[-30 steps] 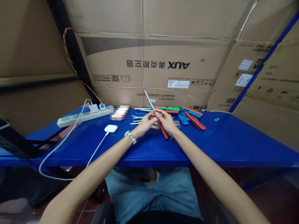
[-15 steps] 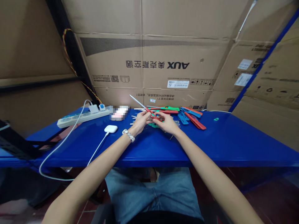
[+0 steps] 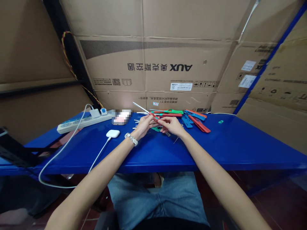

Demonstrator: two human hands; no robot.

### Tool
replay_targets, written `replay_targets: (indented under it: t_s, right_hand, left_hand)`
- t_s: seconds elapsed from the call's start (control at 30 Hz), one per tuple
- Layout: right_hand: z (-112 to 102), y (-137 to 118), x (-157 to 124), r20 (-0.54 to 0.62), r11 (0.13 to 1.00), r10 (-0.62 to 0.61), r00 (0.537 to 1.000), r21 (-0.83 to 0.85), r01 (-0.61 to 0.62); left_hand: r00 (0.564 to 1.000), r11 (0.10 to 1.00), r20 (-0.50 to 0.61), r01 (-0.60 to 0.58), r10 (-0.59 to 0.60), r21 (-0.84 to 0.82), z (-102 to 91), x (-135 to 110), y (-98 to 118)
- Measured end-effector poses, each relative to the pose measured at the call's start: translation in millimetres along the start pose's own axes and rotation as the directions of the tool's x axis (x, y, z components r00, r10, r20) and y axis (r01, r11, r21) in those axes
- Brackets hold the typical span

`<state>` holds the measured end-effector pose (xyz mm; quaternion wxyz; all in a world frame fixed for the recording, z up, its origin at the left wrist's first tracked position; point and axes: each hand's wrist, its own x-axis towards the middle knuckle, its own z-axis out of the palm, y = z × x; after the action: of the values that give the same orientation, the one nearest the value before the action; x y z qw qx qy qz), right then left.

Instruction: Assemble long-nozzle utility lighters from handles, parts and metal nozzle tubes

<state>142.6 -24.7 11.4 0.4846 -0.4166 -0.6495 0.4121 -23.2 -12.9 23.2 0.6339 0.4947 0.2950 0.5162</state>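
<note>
A long-nosed lighter (image 3: 151, 114) with a red body, a green part and a thin metal tube is held above the table, its tube pointing up and to the left. My left hand (image 3: 144, 125) is closed around the body near the tube. At the other end, my right hand (image 3: 173, 126) pinches the body, its fingers covering much of it. Small green parts (image 3: 156, 129) and several metal tubes lie beneath and beside my hands. Just behind them rest several assembled red and green lighters (image 3: 170, 112).
Red handle shells (image 3: 199, 124) and blue handle shells (image 3: 186, 121) are piled right of my hands. A small green piece (image 3: 220, 121) lies farther right. On the left are a white earbud case (image 3: 113, 133) with a cable and a power strip (image 3: 72, 125). Cardboard (image 3: 158, 51) walls the back.
My right hand's fingers have shifted and curled lower over the lighter's body. The lighter's tube has tipped slightly downward. The whole view has moved a little.
</note>
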Motion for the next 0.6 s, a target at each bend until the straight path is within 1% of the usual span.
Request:
replay_targets:
  t_s: [0.07, 0.17, 0.23, 0.37, 0.5, 0.6]
  right_hand:
    - [-1.8, 0.2, 0.3, -0.03, 0.999, -0.015, 0.999, -0.037, 0.014]
    - [-5.6, -1.1, -0.8, -0.084, 0.986, -0.08, 0.993, -0.152, 0.067]
    - [-6.9, -2.5, -2.4, -0.063, 0.976, -0.1, 0.993, -0.202, 0.085]
    - [-3.8, -5.3, -6.1, 0.004, 0.969, -0.082, 0.997, -0.233, 0.081]
    - [-0.1, -7.6, -8.7, 0.001, 0.965, -0.069, 0.998, -0.252, 0.067]
    - [0.9, -8.7, -9.3, 0.01, 0.955, -0.09, 0.996, -0.282, 0.09]
  left_hand:
    - [1.0, 1.0, -0.002, 0.003, -0.003, -0.005, 0.0, 0.3, -0.7]
    - [1.0, 1.0, 0.004, 0.004, -0.004, -0.002, 0.2, 0.5, -2.3]
    - [1.0, 1.0, 0.005, 0.002, -0.002, 0.001, 0.0, 0.4, -3.0]
    - [1.0, 1.0, -0.018, 0.007, -0.007, 0.009, -1.3, 0.4, -3.0]
    - [0.997, 0.999, -0.072, 0.021, -0.018, 0.038, -1.4, 1.3, -3.5]
    - [0.995, 0.998, -0.099, 0.029, -0.024, 0.049, -0.8, 2.1, -3.9]
